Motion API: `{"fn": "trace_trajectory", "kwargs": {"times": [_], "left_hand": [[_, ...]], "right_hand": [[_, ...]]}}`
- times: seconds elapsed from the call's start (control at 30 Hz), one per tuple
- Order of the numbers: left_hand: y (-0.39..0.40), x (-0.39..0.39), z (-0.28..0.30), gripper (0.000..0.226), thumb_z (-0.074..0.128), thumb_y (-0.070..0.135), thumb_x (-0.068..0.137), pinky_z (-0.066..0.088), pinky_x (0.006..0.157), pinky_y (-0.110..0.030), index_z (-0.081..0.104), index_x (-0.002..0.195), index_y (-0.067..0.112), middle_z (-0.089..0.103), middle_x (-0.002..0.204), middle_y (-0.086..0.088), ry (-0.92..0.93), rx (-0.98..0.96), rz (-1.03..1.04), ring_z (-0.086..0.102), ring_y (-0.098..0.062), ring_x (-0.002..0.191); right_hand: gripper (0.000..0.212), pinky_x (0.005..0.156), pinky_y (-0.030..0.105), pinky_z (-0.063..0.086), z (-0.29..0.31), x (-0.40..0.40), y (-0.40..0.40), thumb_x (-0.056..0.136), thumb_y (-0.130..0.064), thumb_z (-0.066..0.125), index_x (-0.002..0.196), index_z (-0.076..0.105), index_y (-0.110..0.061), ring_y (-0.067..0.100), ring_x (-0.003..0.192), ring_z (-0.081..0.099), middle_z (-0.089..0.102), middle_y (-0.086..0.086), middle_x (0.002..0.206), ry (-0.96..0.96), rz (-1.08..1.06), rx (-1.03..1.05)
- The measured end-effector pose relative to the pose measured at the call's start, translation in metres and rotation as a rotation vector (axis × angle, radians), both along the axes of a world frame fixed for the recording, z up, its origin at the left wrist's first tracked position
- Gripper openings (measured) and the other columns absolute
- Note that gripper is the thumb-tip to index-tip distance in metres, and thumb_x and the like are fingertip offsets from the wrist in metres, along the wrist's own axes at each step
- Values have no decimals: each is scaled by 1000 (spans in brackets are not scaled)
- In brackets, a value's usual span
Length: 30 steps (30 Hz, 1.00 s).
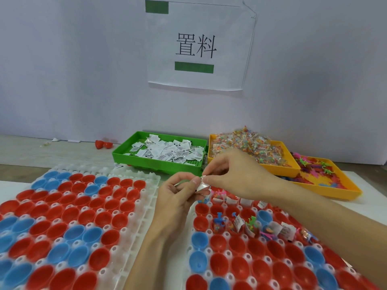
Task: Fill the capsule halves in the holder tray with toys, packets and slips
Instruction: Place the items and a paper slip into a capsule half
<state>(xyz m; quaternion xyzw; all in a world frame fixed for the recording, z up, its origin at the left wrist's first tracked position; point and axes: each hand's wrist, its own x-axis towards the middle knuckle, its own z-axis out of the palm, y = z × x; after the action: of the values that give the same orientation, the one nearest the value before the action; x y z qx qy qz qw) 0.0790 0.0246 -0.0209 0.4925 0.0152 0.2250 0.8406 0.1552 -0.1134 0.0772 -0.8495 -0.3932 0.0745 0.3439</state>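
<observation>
Slips (202, 186): small paper, likely light, flimsy, crease-prone; best pinched at an edge. Held above holder tray (209, 275) far edge, left hand (178, 197) gripping, right hand (232, 174) pinching top.

Two bare hands in shot, and nothing worn on either. The left hand (178, 195) shows no glove, no ring, no watch, and its forearm runs bare all the way down to the bottom edge of the picture, no sleeve in sight. The thumbnail there is short and plain, unpainted. Over to the right hand (236, 170): same story, no glove, no jewellery on the fingers that show, wrist uncovered. Its forearm stretches bare to the right edge of the frame, no cuff or sleeve visible anywhere along it.
</observation>
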Motion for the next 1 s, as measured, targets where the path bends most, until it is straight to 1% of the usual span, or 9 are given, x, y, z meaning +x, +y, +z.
{"fn": "trace_trajectory", "kwargs": {"times": [0.07,0.13,0.27,0.37,0.57,0.7,0.77,0.93,1.0], "left_hand": [[0,0,0,13,82,21,70,55,64,-28,73,77,14,68,71,-11,23,47,-7,64,-24,67],[1,0,0,14,81,24,73,53,64,-27,75,76,12,68,73,-12,45,100,73,61,-23,69],[5,2,-3,17,68,14,91,50,57,-22,74,78,5,72,73,-13,106,259,372,63,-17,65],[8,3,-5,20,60,7,94,48,54,-22,72,77,4,70,66,-8,167,250,495,62,-14,60],[8,4,-7,21,55,0,92,47,53,-19,71,78,4,69,63,-6,193,217,500,61,-13,59],[8,5,-8,22,54,1,94,47,52,-18,71,80,5,70,65,-6,199,231,499,62,-13,59],[8,5,-8,22,54,1,94,47,52,-17,71,80,5,70,65,-6,201,233,497,62,-12,59],[7,5,-7,22,53,0,93,47,51,-17,70,81,4,70,65,-6,206,243,491,62,-12,58],[7,4,-8,22,53,0,94,46,51,-17,70,81,4,70,65,-6,208,248,490,62,-11,58]], "right_hand": [[4,67,15,56,-1,-1,-3,86,-20,75,85,78,-20,1,71,69,75,-8,76,16,-10,12],[8,68,15,56,0,-1,-8,86,-19,73,81,78,-22,0,71,69,75,-9,74,-5,-16,-5],[10,66,11,53,5,0,-24,87,-21,74,79,77,-27,-5,71,68,74,-12,75,-34,66,-190],[7,62,9,51,2,-5,-29,87,-23,75,85,76,-29,-5,69,67,74,-12,75,-23,131,-309],[5,56,11,47,-6,-13,-27,90,-24,72,93,76,-24,-2,68,65,72,-9,75,-94,146,-379],[9,68,22,60,-9,-16,-22,90,-23,73,97,78,-22,2,73,69,74,-11,83,-103,177,-426],[11,72,25,61,-10,-16,-21,90,-21,73,99,78,-20,3,76,70,75,-9,87,-114,191,-434],[15,66,12,54,-15,-20,-18,91,-16,68,102,77,-22,3,77,68,76,-7,87,-214,227,-457],[16,65,15,54,-15,-20,-19,92,-15,67,101,75,-25,5,77,67,75,-6,85,-250,230,-463]]}}
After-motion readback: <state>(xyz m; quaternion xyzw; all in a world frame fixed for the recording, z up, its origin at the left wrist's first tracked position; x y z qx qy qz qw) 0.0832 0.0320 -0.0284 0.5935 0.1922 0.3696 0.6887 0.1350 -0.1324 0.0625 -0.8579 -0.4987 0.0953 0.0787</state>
